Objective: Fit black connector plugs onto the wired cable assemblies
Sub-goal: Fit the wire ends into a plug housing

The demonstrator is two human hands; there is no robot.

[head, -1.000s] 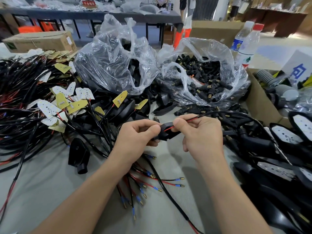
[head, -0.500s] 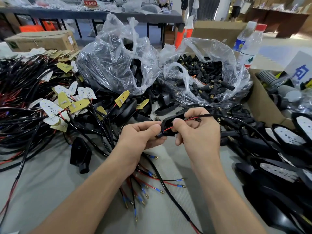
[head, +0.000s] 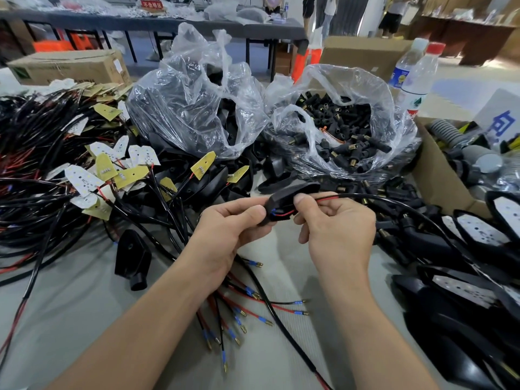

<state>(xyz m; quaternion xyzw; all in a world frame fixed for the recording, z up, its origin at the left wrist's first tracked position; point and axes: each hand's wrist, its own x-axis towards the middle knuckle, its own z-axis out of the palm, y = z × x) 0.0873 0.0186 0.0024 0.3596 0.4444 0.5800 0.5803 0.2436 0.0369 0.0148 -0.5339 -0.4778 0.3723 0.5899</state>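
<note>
Centre, near: left hand point(head: 230, 235) pinches black plastic housing point(head: 284, 197); right hand point(head: 337, 229) pinches its black-sheathed red-wired cable point(head: 365, 196). Far right, clear bag point(head: 351, 80) of black connector plugs point(head: 346, 130). Far red sign point(head: 152, 4) reads "不合格区".

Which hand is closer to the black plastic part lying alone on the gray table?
Left. The left hand is just right of the black plastic part; the right hand is farther right, beyond the left hand.

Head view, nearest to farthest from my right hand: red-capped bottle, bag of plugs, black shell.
1. Black shell, pinched by the right hand.
2. Bag of plugs, just behind it.
3. Red-capped bottle, back right.
</note>
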